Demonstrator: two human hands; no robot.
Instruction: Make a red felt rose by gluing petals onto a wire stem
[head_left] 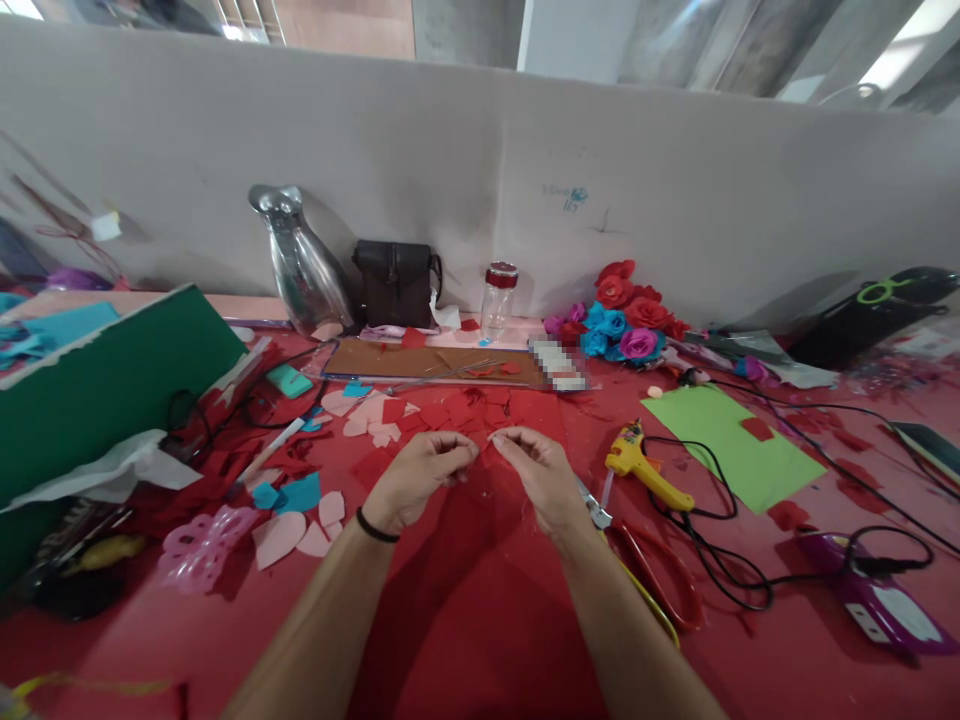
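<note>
Tabletop (pixel 480 630) in bright red runs far back to a plain grey wall (pixel 420 130), and more room shows over its top. Red, pink and blue paper scraps (pixel 298 494) lie left and far, and a yellow plastic glue gun (pixel 646 468) lies right. The tiny, thin, pale bit (pixel 488 440) in the middle looks blurry. The right hand (pixel 551 482) has thumb and finger closed on it. The left hand (pixel 414 482) pinches thumb and finger together just beside it; I cannot tell what they hold. The bit is too small to tell which way its long side points.
</note>
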